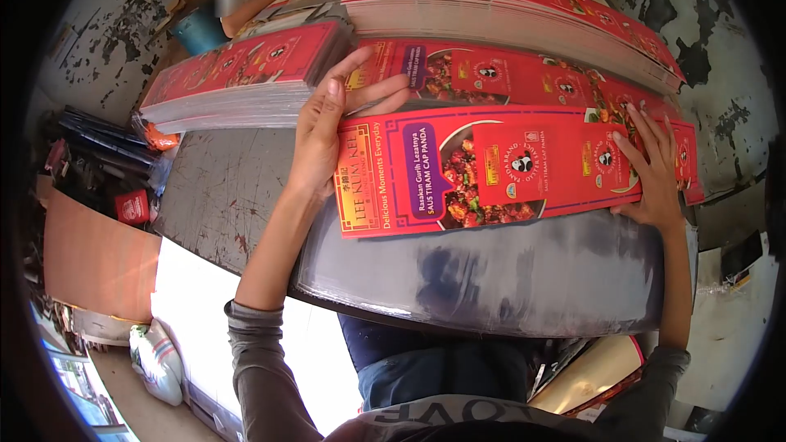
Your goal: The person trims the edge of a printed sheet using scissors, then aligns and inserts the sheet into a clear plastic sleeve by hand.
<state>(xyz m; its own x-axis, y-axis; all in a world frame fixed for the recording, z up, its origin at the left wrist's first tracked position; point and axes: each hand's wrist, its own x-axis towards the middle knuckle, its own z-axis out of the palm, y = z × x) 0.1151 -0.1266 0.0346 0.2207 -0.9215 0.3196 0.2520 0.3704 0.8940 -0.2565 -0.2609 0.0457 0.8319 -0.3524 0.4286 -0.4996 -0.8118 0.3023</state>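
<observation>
your red printed strip (pixel 508 168) lies lengthwise in front of you, over the shiny grey tabletop (pixel 483 282). your left hand (pixel 318 135) is spread at the strip's left end, its fingers reaching out past the far corner; the palm side seems to meet the short edge, though i cannot tell how firmly. your right hand (pixel 657 176) is spread across the other end, thumb by the near edge and fingers towards the far one; whether it presses or merely rests does not show. to steady the strip well, use light, even pressure from both ends, since a hard push from one side would probably bow thin card. mind the red edge (pixel 694 188) peeking out beyond your right hand, as it may be another layer out of line. give the left stack (pixel 237 65) and the tall stack behind (pixel 508 16) some room, so corners don't catch
</observation>
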